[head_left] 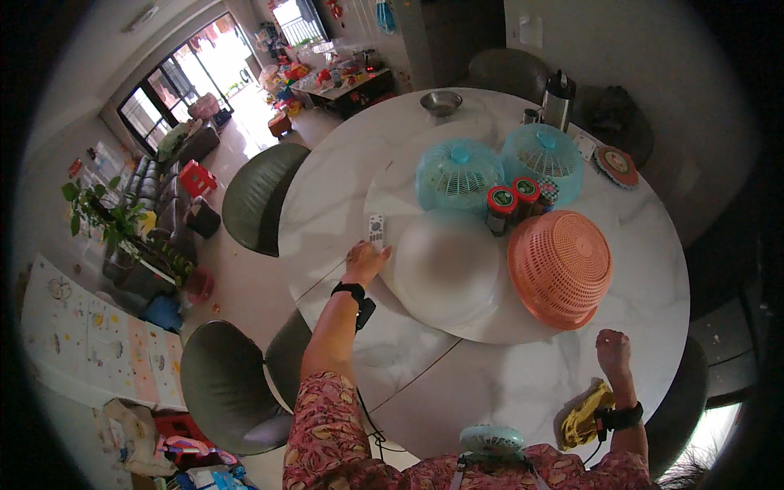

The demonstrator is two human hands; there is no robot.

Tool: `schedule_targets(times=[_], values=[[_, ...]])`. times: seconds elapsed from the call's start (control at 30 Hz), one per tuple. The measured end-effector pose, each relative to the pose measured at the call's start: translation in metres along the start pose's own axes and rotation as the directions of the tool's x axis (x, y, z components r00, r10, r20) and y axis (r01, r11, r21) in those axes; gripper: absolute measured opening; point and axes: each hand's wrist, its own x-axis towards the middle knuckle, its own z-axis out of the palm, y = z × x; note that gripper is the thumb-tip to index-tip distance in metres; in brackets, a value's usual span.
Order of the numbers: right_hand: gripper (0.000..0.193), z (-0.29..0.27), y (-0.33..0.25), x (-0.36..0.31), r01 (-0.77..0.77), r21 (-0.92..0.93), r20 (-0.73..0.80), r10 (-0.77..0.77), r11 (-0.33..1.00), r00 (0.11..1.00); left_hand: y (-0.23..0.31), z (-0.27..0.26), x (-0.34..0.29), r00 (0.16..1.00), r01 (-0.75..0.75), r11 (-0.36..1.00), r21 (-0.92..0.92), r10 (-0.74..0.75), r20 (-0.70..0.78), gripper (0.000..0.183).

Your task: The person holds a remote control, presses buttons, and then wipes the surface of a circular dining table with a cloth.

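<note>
Round white marble table (490,384) with a raised turntable (392,196) fills the view; on it a pale dome cover (447,265), an orange mesh cover (560,267), two teal mesh covers (459,173), red-lidded jars (501,202) and a white remote (376,229) at the near-left edge. Left hand (365,261) rests fingers-down at the turntable's rim just below the remote, holding nothing; right hand (613,351) lies loosely curled on the table, empty, a yellow cloth (581,418) near its wrist. Green chairs (261,196) ring the table, with a sofa (159,192) and bright glass doors (204,65) beyond.

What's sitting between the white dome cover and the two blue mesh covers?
In the head view, red-lidded jars stand between the white dome cover and the blue mesh covers, beside the orange basket.
</note>
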Motion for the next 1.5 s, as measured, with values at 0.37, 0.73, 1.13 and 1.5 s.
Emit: schedule_targets(times=[0.37,0.73,1.13,1.5], values=[[0.016,0.012,-0.025,-0.008,0.098,0.572,0.064,-0.164,0.814,0.984,-0.012,0.018,-0.011,0.955,0.091,0.959,-0.270,-0.161,-0.251,0.031],[0.030,-0.009,-0.113,-0.033,-0.216,0.801,0.407,-0.245,0.558,0.880,0.070,-0.060,-0.168,0.823,-0.332,0.783,-0.526,-0.032,-0.567,0.036],[0.052,-0.068,-0.162,-0.078,-0.344,0.938,0.281,-0.508,-0.032,0.814,0.239,-0.070,-0.280,0.528,-0.746,0.648,-0.156,0.432,-0.731,0.056],[0.031,-0.104,-0.126,-0.098,-0.287,0.936,0.204,-0.355,-0.201,0.912,0.295,-0.049,-0.321,0.463,-0.819,0.563,-0.114,0.530,-0.710,0.069]])
